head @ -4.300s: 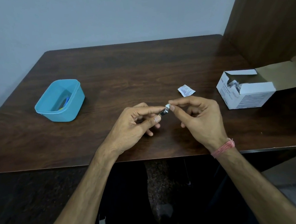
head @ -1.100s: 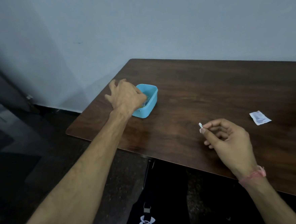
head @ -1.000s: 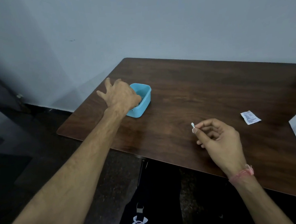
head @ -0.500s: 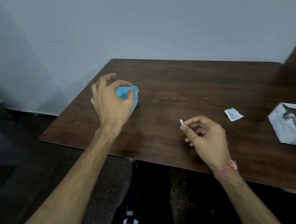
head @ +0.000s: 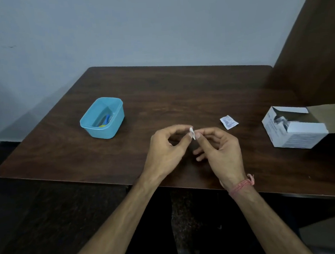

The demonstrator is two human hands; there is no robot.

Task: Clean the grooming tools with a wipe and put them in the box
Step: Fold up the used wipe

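Between my fingers (head: 198,135) both hands pinch the wipe (head: 192,133): light, limp, flimsy, so I'd grip its edges.

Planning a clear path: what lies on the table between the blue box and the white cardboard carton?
In the head view, both hands pinching the wipe, and the small white packet, lie between the blue box and carton; otherwise bare wood.

Left hand (head: 165,148) and right hand (head: 219,149) raised together, fingertips apparently pinching, forearms converging
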